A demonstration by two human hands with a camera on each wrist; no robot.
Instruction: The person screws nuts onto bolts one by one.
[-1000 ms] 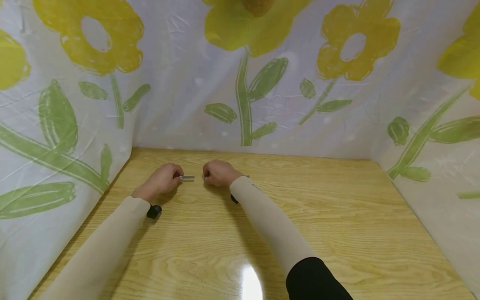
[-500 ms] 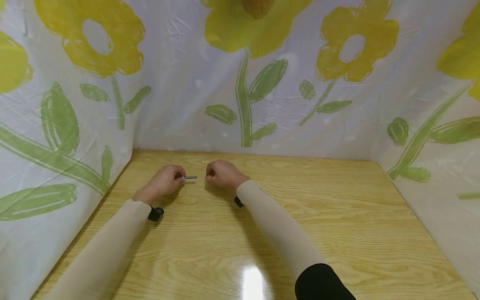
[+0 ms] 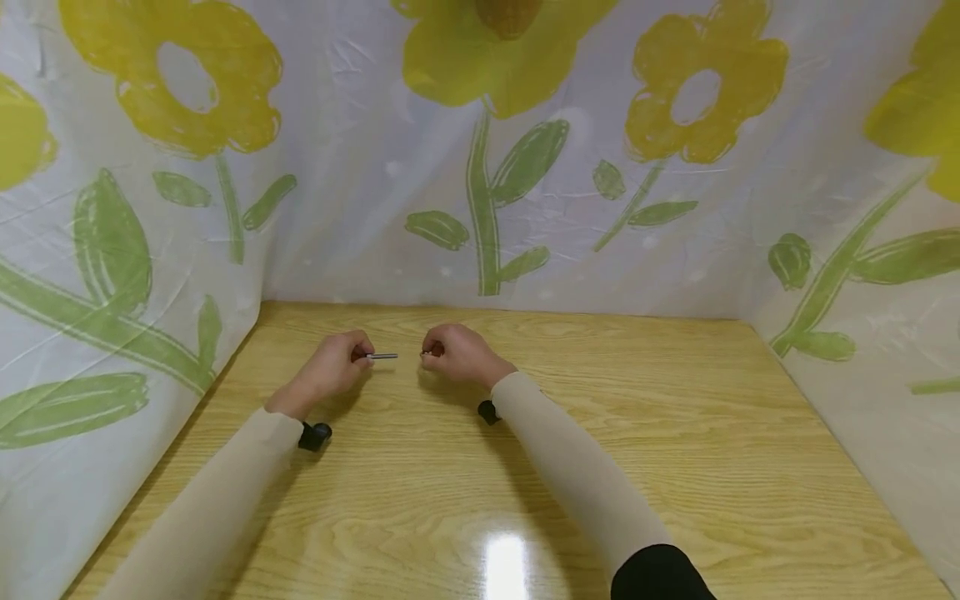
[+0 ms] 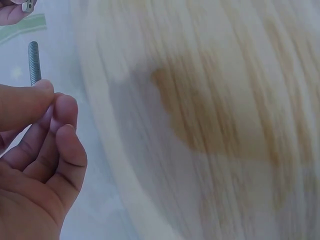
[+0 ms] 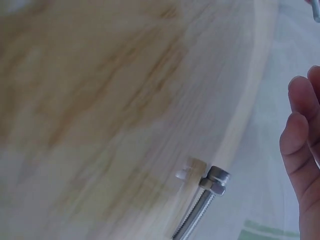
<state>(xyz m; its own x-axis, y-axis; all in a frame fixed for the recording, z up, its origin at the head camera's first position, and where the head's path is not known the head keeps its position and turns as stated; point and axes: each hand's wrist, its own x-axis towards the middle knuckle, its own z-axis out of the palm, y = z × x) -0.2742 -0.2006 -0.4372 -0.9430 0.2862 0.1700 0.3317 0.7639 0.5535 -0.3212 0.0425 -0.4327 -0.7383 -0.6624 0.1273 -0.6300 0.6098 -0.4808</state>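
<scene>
Head view showed the left hand (image 3: 335,364) and the right hand (image 3: 459,353) over the far part of the table (image 3: 675,442), facing each other with a narrow gap between.

Left hand: thumb and index finger pinched a threaded rod (image 4: 34,62) near one end; the remaining fingers were loosely curled towards the palm. The rod lay nearly level, just above the table, its free end directed at the right hand and clear of it.

Right hand: thumb and forefinger pinched a small metal piece (image 4: 28,6), mostly covered by the fingertips; its exact form could not be determined. The other fingers, seen at the edge of the right wrist view, were bent and held close together.

Pose: both forearms, in beige sleeves (image 3: 217,492), reached forward and converged, wrists bent inward. Each wrist bore a black camera (image 3: 317,436). Whether either hand touched the table could not be established.

Right wrist view also recorded a bolt (image 5: 205,199) lying on the table, with a hexagonal nut near its thick end. Flower-printed cloth (image 3: 360,192) bounded the table at the back and sides.
</scene>
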